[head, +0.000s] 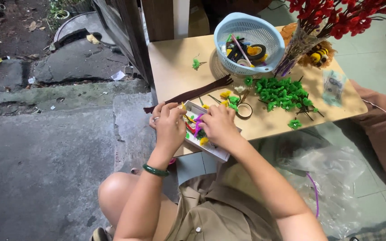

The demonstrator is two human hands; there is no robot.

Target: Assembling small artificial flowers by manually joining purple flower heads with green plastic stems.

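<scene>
Left hand: the left hand (169, 127) grips the near-left edge of a shallow white box (211, 149), its fingers curled over the rim; this looks like a steadying hold, so the box does not slide while the other hand works in it.
Right hand: the right hand (220, 126) hangs over the middle of the box, fingers pinched on a bent purple pipe cleaner (197, 126); the palm hides most of the grip.
Box: it lies tilted across the near edge of the low desk (175, 67), partly overhanging toward the person's lap, which keeps it close under both hands.
Box contents: short fuzzy pieces in red, yellow, green and purple, loosely heaped; what lies under the right hand cannot be told.
Pipe cleaner: thin, fuzzy, bright purple, curved into a loop between the two hands, just above the box floor.
Brown stems: a long dark bundle (188, 94) lies diagonally just beyond the box.
Green pieces: a pile of small green fuzzy shapes (280, 93) sits right of the box, within reach, with a tape roll (244, 110) between.
Basket: a pale blue basket (228, 31) of supplies stands at the far side, beside a vase of red flowers (336, 15).
</scene>
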